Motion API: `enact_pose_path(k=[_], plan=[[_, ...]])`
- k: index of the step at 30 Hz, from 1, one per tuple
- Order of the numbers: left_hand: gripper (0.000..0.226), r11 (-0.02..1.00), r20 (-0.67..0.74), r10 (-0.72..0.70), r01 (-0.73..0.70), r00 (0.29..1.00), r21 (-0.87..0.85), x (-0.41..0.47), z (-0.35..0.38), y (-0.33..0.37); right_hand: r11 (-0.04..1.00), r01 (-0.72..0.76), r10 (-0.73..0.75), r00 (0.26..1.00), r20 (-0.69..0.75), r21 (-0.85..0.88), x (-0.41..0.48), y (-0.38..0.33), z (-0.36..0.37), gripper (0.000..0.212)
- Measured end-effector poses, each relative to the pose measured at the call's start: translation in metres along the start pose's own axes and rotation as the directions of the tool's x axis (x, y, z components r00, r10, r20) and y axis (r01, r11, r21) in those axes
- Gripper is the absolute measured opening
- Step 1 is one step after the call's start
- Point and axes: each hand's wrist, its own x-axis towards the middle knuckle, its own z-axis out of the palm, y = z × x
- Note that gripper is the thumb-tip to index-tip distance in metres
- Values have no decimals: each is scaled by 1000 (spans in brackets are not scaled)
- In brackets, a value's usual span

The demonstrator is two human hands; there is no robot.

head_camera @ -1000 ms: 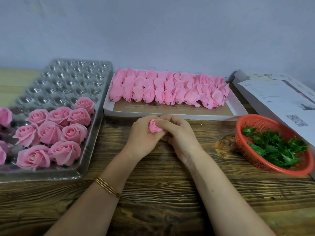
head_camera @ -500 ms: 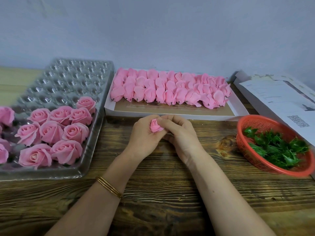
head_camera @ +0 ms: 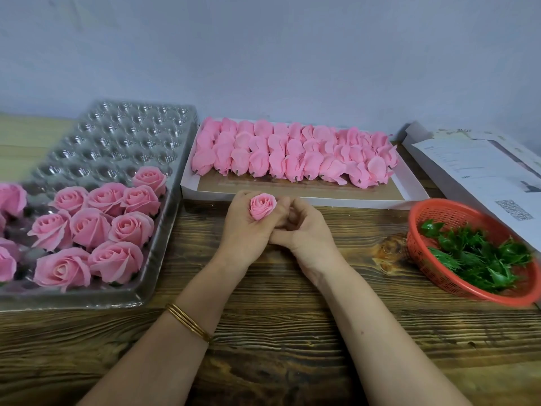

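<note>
Head cam: small pink rolled-petal rose [head_camera: 262, 206], just in front of the white cardboard petal box [head_camera: 366, 199], stands bloom-up, stem end down in my left grip [head_camera: 248, 232], fingers wrapped; right grip [head_camera: 307, 234] curled alongside, can't tell if it's holding.

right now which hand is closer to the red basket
Right. The right hand lies between the red basket and the left hand, which holds the pink rose.
</note>
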Motion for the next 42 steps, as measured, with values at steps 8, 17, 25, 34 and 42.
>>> enact_pose_path(k=[8,17,25,34,42], plan=[[20,980,-7,-74,72,997,-188,1,2,-4,972,165,-174,984,-43,-164,-2,6,11,55],[11,964,115,-58,85,992,-251,0,0,1,959,218,-231,971,-54,-182,-4,5,11,49],[27,939,231,-84,155,969,-306,5,-10,0,990,102,-113,987,116,96,-3,-1,2,46],[18,962,110,-47,75,993,-264,4,-5,-3,990,124,-128,990,55,68,-2,4,5,42],[34,964,72,-52,68,996,-256,4,-3,-4,975,193,-191,981,25,-113,-2,4,7,39]])
